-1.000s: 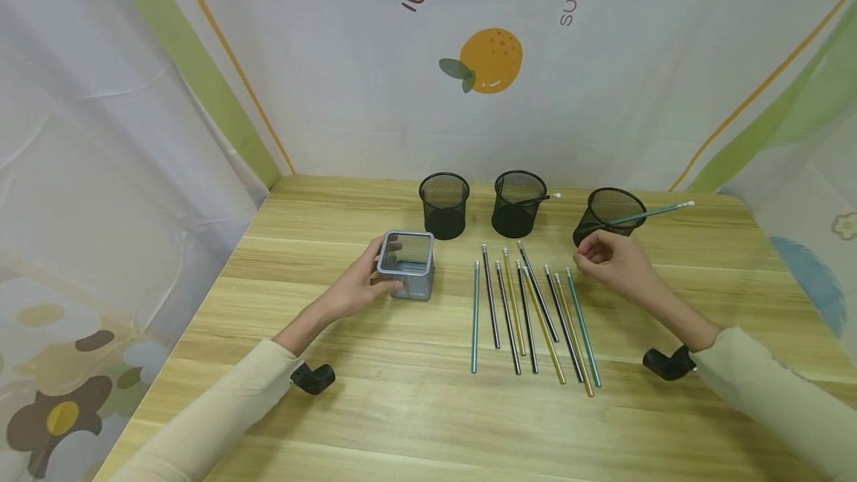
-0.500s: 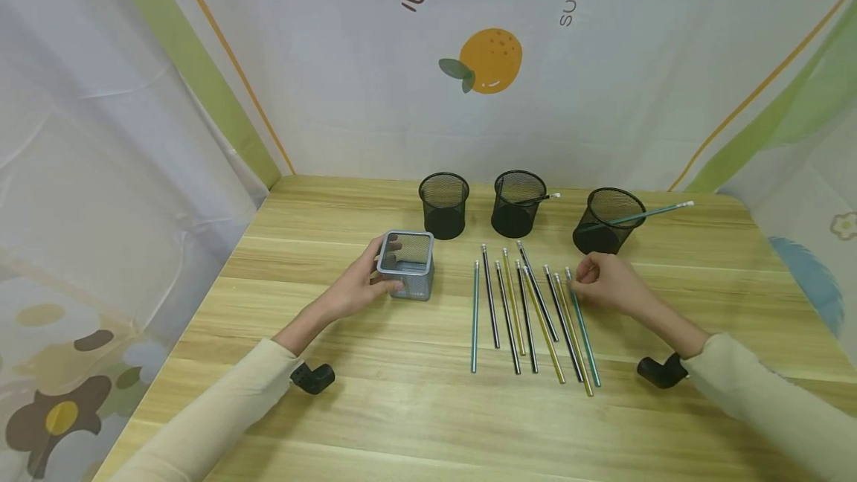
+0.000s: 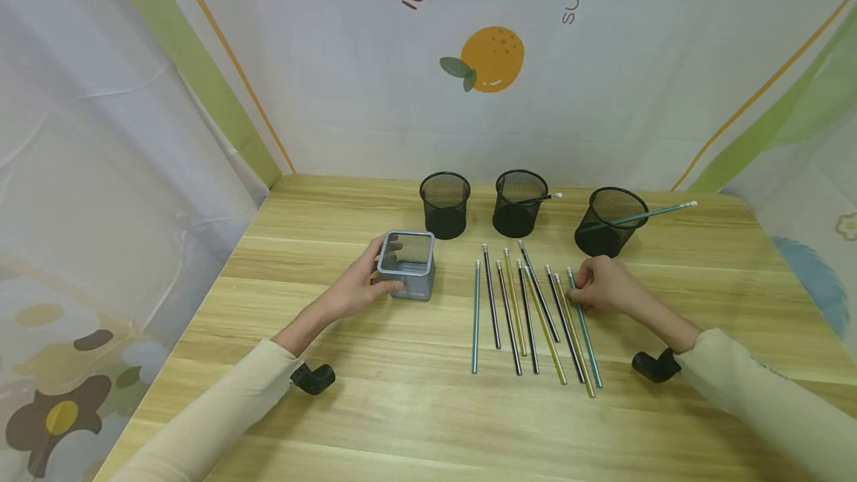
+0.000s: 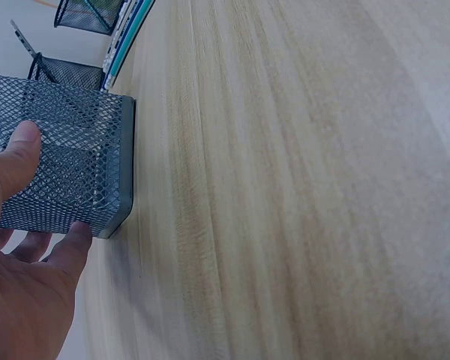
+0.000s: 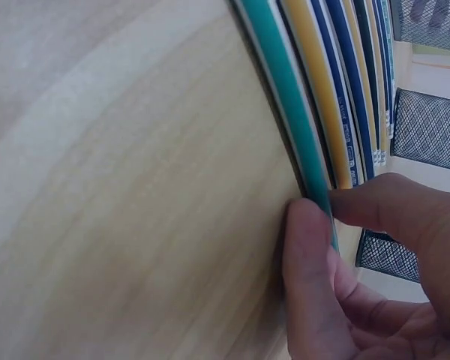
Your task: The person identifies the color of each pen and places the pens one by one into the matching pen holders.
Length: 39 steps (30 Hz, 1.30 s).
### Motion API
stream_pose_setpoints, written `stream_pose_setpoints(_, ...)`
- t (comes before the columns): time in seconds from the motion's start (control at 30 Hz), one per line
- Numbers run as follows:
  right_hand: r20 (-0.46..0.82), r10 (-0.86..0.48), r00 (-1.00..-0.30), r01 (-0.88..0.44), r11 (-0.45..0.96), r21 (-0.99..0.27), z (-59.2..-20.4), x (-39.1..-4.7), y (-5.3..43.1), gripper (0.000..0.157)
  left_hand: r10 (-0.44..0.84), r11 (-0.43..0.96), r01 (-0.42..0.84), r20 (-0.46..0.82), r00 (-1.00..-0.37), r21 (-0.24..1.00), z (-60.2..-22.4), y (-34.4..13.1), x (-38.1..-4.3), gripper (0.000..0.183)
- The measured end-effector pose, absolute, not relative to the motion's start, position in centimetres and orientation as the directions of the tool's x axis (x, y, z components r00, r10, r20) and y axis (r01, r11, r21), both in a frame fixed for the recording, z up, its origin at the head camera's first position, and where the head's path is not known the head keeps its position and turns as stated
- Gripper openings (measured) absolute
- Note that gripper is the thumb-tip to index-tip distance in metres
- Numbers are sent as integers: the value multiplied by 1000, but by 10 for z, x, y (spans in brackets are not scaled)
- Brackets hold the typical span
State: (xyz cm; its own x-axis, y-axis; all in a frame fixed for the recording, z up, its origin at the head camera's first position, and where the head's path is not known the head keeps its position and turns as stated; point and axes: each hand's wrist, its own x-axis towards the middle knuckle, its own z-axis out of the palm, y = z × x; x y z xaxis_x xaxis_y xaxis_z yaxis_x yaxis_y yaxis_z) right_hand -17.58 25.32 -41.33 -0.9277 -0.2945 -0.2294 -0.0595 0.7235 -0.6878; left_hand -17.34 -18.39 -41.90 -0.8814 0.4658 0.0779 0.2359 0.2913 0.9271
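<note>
My left hand [image 3: 355, 287] grips a grey square mesh pen holder [image 3: 418, 286] from its left side. In the left wrist view the thumb lies against one mesh wall [image 4: 75, 142], the other fingers at another side. My right hand [image 3: 608, 287] pinches a green pencil [image 5: 285, 90] near its eraser end, thumb and finger on either side. That green pencil [image 3: 588, 341] lies on the table, outermost on the right of a row of pencils. Beside it are a yellow pencil [image 3: 577, 341] and several dark and yellow ones, with another green pencil [image 3: 476, 318] at the far left.
Behind the row stand three round black mesh cups: a left cup [image 3: 445, 222], a middle cup [image 3: 514, 222] with a black pencil [image 3: 538, 199], and a right cup [image 3: 599, 236] with a green pencil [image 3: 659, 211] leaning out. A printed curtain [image 3: 335, 95] hangs behind the wooden table [image 3: 402, 422].
My right hand has moved from beside the right cup down to the rightmost green pencil and now pinches it. My left hand stays on the grey pen holder.
</note>
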Motion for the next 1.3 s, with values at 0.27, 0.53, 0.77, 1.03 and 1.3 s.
stream_pose_setpoints(0.27,-219,-298,-929,-77,736,-672,-413,-177,252,14,465,295,237,78,-882,925,-419,-184,-174,83)
stream_pose_setpoints(0.53,-223,-296,-929,-82,751,-655,-413,-177,253,14,467,294,239,79,-881,926,-418,-184,-174,82)
stream_pose_setpoints(0.77,-206,-319,-925,-100,728,-678,-413,-176,255,13,468,294,239,79,-880,925,-418,-183,-174,82)
stream_pose_setpoints(1.03,-190,-321,-928,-104,712,-695,-412,-176,257,13,470,295,247,85,-878,923,-418,-184,-174,83)
stream_pose_setpoints(1.3,-157,-346,-925,-146,705,-694,-409,-174,256,11,464,297,239,79,-882,925,-418,-183,-173,83)
